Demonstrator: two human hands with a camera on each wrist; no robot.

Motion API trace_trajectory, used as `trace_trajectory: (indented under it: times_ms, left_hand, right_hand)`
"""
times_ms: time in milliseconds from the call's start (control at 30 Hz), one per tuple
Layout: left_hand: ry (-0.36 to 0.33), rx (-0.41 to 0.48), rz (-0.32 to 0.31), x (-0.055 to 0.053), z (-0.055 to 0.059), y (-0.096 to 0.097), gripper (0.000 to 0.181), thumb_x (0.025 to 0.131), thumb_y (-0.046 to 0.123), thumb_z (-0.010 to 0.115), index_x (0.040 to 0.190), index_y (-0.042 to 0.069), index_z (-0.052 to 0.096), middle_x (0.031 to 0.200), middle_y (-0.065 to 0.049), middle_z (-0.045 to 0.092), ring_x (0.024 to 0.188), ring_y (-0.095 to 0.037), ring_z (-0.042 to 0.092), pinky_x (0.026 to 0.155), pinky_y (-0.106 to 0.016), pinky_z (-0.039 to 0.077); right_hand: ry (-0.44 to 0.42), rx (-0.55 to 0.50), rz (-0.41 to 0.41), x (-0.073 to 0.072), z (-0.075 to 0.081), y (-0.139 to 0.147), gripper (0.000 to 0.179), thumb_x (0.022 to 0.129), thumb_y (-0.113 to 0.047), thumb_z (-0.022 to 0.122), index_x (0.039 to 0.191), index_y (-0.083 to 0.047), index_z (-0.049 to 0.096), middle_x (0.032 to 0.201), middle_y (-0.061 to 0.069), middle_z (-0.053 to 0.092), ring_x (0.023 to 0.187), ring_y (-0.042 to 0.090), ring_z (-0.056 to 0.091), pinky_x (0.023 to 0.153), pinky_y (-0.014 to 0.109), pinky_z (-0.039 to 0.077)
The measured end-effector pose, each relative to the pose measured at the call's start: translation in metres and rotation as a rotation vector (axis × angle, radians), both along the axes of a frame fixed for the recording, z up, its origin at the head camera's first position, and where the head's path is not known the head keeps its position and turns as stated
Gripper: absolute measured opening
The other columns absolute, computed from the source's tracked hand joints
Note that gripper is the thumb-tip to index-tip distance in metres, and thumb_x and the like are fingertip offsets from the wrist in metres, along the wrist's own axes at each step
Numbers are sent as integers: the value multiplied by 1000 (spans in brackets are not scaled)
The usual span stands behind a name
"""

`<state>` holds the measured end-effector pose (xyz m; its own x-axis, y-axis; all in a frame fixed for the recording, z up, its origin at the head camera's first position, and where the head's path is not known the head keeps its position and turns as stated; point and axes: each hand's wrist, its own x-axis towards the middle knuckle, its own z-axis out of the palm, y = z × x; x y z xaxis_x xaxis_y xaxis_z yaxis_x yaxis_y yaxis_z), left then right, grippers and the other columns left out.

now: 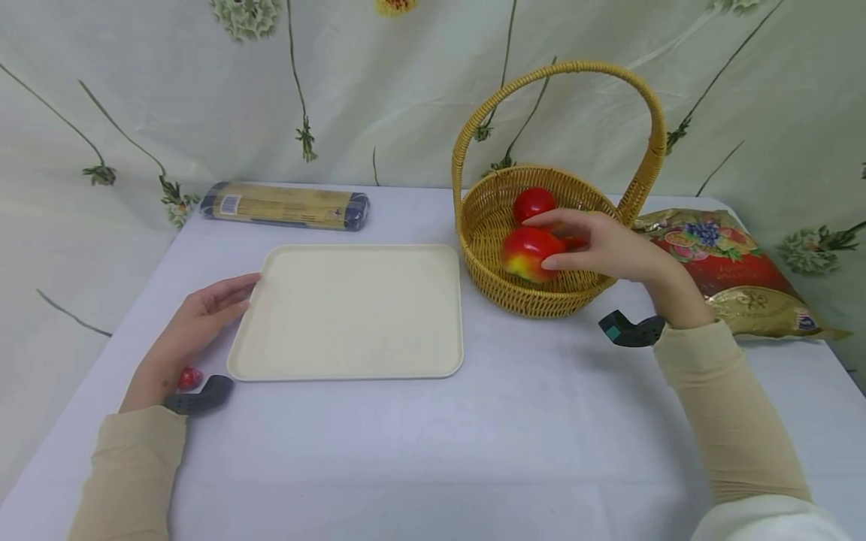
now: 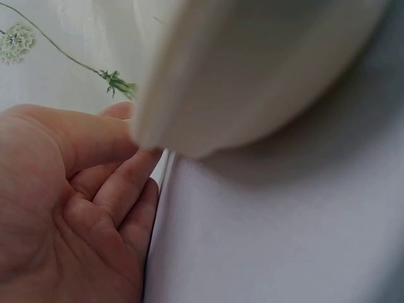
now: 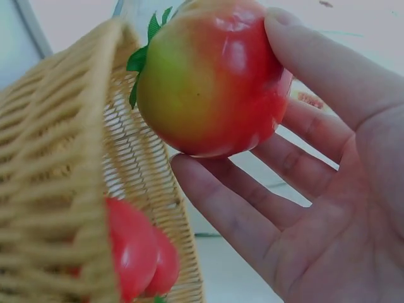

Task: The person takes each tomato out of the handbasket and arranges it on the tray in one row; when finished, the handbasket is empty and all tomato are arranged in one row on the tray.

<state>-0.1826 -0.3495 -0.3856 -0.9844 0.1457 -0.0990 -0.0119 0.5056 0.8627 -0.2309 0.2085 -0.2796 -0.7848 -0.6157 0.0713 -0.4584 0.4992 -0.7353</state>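
Observation:
My right hand (image 1: 598,239) reaches into the wicker basket (image 1: 534,302) and holds a red tomato (image 1: 528,255) with yellow-green patches between thumb and fingers. In the right wrist view the tomato (image 3: 211,82) shows green leaves at its top. Another round red fruit (image 1: 534,203) lies behind it in the basket, and red glossy pieces (image 3: 139,249) show inside the basket in that view. My left hand (image 1: 203,319) rests at the left edge of the cream tray (image 1: 348,312), its fingertips at the rim. From the left wrist, the fingers (image 2: 123,189) look loosely bent beside the blurred tray edge.
A rolled package (image 1: 284,207) with dark ends lies behind the tray. To the right of the basket is a red and gold bag (image 1: 744,270) with fruit pictures. A small red object (image 1: 190,379) sits by the left wrist. The basket's tall handle (image 1: 564,69) arches over it.

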Motion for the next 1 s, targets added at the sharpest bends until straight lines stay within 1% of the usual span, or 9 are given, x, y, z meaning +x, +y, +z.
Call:
trace_trajectory:
  times_ms: [167,267,400,533,633,733,833,933,1000]
  left_hand:
    - [-4,-14,0,-1,1,1,55,95,29,56,142,7,39,143,-14,39,127,-8,39,90,-10,36]
    - [-2,-2,-1,-1,0,2,54,95,28,56,142,7,39,143,-15,39,124,-3,41,89,-9,37]
    - [15,11,-5,-1,-1,2,53,96,24,56,142,5,39,142,-18,39,119,2,43,88,-9,37]
    - [26,10,-5,-1,-1,1,52,96,23,56,141,4,39,142,-18,39,120,1,43,88,-9,37]
    - [33,18,-8,-1,-2,1,51,96,21,56,141,4,40,142,-19,39,120,2,43,88,-9,37]
    - [38,22,-13,-1,-2,2,52,96,21,56,141,3,39,142,-19,39,120,3,43,89,-9,37]
    - [42,23,-16,-1,-1,2,53,96,21,56,142,3,38,142,-18,38,123,0,41,90,-10,36]
    - [20,-6,-11,-1,0,1,56,96,25,55,144,6,35,144,-15,36,129,-6,35,95,-12,34]
    - [-19,-22,0,-1,1,1,59,95,30,55,146,10,33,146,-13,34,134,-12,29,103,-23,30]
  right_hand:
    - [18,-5,2,3,10,-14,51,84,-14,71,131,-8,52,124,9,53,108,25,50,83,39,50]
    - [47,-7,19,3,18,-26,51,84,-15,72,131,-10,53,122,7,54,108,23,50,82,42,50]
    - [72,-18,58,2,33,-50,52,83,-17,73,131,-12,53,122,3,54,108,20,50,82,40,50]
    - [90,-37,115,2,48,-79,54,83,-16,73,132,-11,52,125,3,53,110,19,50,84,37,50]
    - [87,-66,164,1,54,-101,54,83,-16,73,133,-11,51,126,1,52,111,16,50,83,33,51]
    - [62,-136,233,-3,53,-126,54,83,-17,72,132,-10,51,126,-1,52,111,15,50,81,31,51]
    - [29,-227,317,-8,46,-156,52,84,-15,71,131,-7,51,125,1,52,109,16,51,80,31,52]
    - [-64,-283,354,-9,34,-189,51,85,-14,69,131,-6,50,125,2,51,108,17,51,82,31,51]
    - [-148,-302,350,-9,25,-210,51,85,-14,68,132,-6,49,125,3,51,108,16,51,82,29,50]
